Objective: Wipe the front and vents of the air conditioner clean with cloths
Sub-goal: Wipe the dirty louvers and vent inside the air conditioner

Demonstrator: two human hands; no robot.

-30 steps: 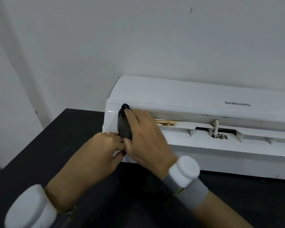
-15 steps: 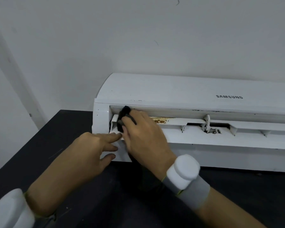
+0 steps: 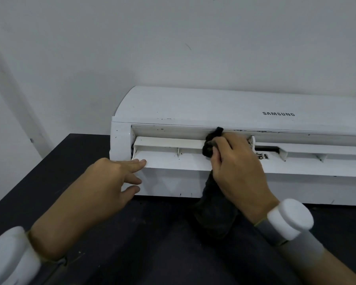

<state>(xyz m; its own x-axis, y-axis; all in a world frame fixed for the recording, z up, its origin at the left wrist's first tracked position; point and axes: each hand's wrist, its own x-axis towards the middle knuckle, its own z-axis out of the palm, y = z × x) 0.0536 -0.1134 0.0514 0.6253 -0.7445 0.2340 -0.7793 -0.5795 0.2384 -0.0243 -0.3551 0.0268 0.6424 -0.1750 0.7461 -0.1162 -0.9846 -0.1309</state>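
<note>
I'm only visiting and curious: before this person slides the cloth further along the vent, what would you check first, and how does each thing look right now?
1. Grip on the cloth: ok, the right hand holds it bunched.
2. Cloth on the vent: ok, its tip is pressed into the slot above the flap.
3. Flap steadied: ok, the left hand touches its left end.
4. Vent further right clean: not ok, dark grime shows at the hinge.
5. Cloth clean enough: cannot tell, it is dark.
6. Seating of the air conditioner on the table: ok, it rests flat.
</note>
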